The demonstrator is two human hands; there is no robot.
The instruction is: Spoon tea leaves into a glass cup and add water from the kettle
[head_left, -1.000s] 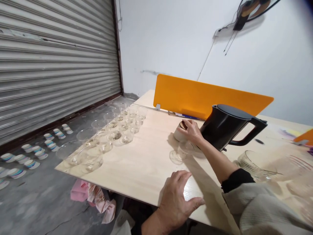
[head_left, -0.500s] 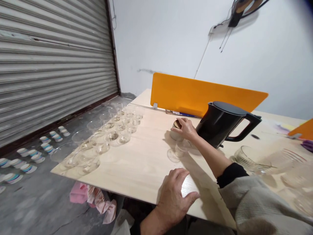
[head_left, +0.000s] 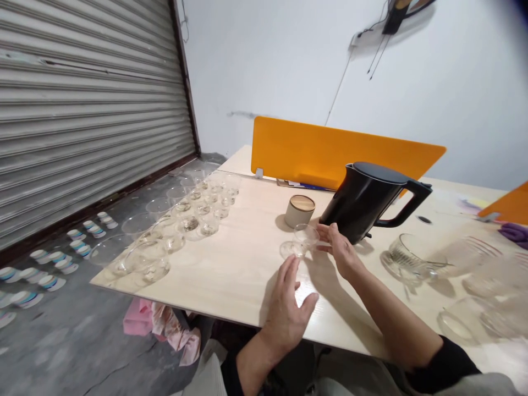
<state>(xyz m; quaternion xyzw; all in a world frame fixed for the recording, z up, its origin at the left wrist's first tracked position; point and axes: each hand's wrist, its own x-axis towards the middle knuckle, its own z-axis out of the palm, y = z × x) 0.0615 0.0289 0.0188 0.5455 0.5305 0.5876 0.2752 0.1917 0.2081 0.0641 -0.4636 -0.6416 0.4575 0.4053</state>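
A clear plastic cup (head_left: pixel 300 240) sits on the pale table between my two hands, its rim tipped toward the kettle. My left hand (head_left: pixel 286 300) is just in front of it, fingers stretched out and thumb apart, holding nothing. On the cup's right side is my right hand (head_left: pixel 338 248), fingers extended close to its rim; whether they touch it I cannot tell. Behind the cup stands a grey canister (head_left: pixel 300 212) with a wooden lid on. The black electric kettle (head_left: pixel 367 198) is right beside my right hand.
Rows of clear cups (head_left: pixel 190 223) fill the table's left side. On the right stand a ribbed glass bowl (head_left: pixel 406 256) and stacked clear cups (head_left: pixel 487 264). An orange divider (head_left: pixel 342 151) crosses the back. Small white tubs (head_left: pixel 51 281) and pink cloth (head_left: pixel 177 330) lie lower left.
My right hand has let go of the wooden-lidded canister and come back toward me, to the clear cup. My left hand has moved slightly forward, still spread.
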